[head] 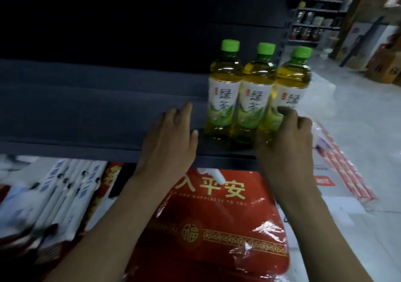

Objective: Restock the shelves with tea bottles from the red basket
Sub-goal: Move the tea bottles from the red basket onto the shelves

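Three green-tea bottles with green caps stand upright in a row at the right end of the dark grey shelf (86, 112): the left bottle (223, 86), the middle bottle (253, 90) and the right bottle (290, 79). My right hand (286, 138) is wrapped around the lower part of the right bottle, hiding its base. My left hand (171, 134) rests flat on the shelf just left of the bottles, fingers spread, holding nothing. The red basket is not in view.
Below the shelf lie a red plastic-wrapped package (212, 227) with gold characters and a stack of white boxed goods (60, 195). To the right is a pale floor (358, 119), red-and-white packets (345, 169), cardboard boxes (386, 66) and distant shelving (319, 14).
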{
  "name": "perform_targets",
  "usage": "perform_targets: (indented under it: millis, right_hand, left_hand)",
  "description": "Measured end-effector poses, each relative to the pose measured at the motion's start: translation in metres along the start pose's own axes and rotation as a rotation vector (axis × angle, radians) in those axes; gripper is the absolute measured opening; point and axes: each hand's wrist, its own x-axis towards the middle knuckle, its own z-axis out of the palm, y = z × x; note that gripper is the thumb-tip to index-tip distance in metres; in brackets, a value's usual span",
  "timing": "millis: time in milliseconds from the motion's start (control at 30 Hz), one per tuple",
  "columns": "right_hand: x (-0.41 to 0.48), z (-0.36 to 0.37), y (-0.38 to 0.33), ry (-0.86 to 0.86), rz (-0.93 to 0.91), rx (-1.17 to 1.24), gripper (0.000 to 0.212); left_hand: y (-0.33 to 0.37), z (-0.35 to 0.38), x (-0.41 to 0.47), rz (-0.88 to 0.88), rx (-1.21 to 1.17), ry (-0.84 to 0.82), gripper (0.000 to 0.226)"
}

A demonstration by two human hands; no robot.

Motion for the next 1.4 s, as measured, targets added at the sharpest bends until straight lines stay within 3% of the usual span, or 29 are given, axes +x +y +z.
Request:
perform_targets:
  millis: [100,200,533,700,800,900,1033,1133,1267,1400]
  right_hand:
    - [-0.014,0.022,-0.050,-0.130,-0.138,0.080,0.050]
    - [-0.039,0.053,-0.109,-0.263,-0.243,0.209,0.043]
    - [-0.194,0.141,-0.283,-1.081,-0.418,0.605,0.021]
    - [-0.265,0.175,-0.316,-1.460,-0.422,0.540,0.028]
    - [-0.295,0.192,-0.321,-1.633,-0.304,0.501,0.047]
    - [-0.323,0.207,-0.322,-1.728,-0.235,0.413,0.062]
    - [-0.349,0.224,-0.325,-1.789,-0.120,0.370,0.040]
    - [-0.356,0.236,-0.329,-1.777,-0.163,0.308,0.034]
    - [-0.368,0.247,-0.324,-1.821,-0.253,0.204,0.027]
    - [-0.378,0.252,-0.320,-1.805,-0.295,0.251,0.037]
  left_hand:
    - [-0.028,-0.030,-0.015,-0.038,0.139,-0.022,0.055]
    - [-0.070,-0.072,-0.049,-0.109,0.207,0.061,0.046]
    - [-0.239,-0.212,-0.285,-0.842,0.422,0.037,0.030]
    - [-0.272,-0.224,-0.378,-1.095,0.387,-0.050,0.032]
    - [-0.290,-0.219,-0.395,-1.141,0.387,-0.020,0.042]
    - [-0.311,-0.215,-0.393,-1.177,0.293,-0.017,0.054]
    - [-0.333,-0.206,-0.386,-1.176,0.237,-0.083,0.050]
    - [-0.332,-0.188,-0.391,-1.177,0.231,-0.137,0.033]
    - [-0.328,-0.163,-0.412,-1.310,-0.168,-0.322,0.024]
    - [-0.326,-0.158,-0.419,-1.391,-0.506,-0.079,0.041]
